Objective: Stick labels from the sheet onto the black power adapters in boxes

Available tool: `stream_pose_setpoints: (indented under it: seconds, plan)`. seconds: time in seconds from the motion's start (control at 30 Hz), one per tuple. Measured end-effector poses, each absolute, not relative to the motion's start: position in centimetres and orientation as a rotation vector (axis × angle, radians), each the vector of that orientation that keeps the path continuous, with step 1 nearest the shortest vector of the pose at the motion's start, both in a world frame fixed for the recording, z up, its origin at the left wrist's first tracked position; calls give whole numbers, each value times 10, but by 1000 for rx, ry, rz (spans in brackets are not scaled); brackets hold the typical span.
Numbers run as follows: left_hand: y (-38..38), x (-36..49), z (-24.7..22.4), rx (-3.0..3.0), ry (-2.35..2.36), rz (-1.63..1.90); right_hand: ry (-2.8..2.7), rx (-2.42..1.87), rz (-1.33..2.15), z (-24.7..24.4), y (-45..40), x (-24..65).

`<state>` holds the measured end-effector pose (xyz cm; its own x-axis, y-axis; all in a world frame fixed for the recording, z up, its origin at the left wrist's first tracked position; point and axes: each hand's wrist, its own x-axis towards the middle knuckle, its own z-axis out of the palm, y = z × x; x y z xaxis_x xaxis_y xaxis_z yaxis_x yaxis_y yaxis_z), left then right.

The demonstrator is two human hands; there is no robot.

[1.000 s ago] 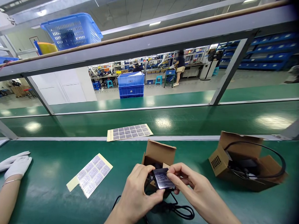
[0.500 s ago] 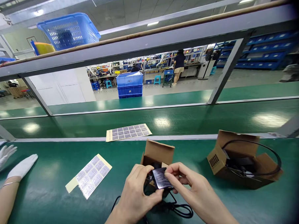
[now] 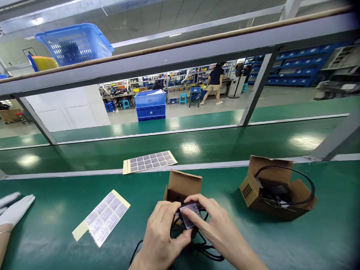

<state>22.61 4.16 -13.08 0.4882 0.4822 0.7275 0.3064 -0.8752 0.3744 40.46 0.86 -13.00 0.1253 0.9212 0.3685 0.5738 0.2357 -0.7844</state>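
Observation:
My left hand [image 3: 160, 237] is closed around the near-left side of a small black power adapter [image 3: 182, 209], with its thumb along the lower edge. A printed label [image 3: 195, 208] lies on the adapter's top face. My right hand [image 3: 215, 225] grips the far and right side, its thumb pressing on the label. Black cable [image 3: 210, 254] lies coiled on the bench under my hands. Just behind them is a small open cardboard box [image 3: 184, 180], its inside mostly hidden by my hands. A sheet of printed labels [image 3: 107, 213], partly used, lies to the left.
On the right stands another open cardboard box [image 3: 249, 191] with black parts and a looped cable. A second label sheet [image 3: 149, 161] rests across the bench's back strip. A co-worker's white-gloved hands [image 3: 14, 212] are at far left. A shelf rail [image 3: 170, 52] crosses above.
My right hand has gone from pinching the label's edge to pressing its thumb on the label, which now sits flatter on the adapter. The view has shifted slightly right.

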Motion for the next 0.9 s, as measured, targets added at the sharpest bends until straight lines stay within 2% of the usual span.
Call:
stream_pose_setpoints:
  seconds: [0.13,0.27,0.5,0.6,0.73,0.9]
  plan:
    - [42,227,-131,2509,680,1358,-1494,-1254,777,-130,9,402]
    - [43,226,-134,2462,692,1328,-1462,-1222,792,-137,9,403]
    - [45,224,-140,2498,682,1254,-1528,-1439,776,-136,-2,392]
    - [46,221,-137,2502,675,1206,-1522,-1332,834,-132,0,393]
    - [43,193,-145,2396,1028,1015,-1230,-1117,977,-129,7,408]
    - [9,150,-205,2306,1563,776,-987,-959,1060,-130,21,425]
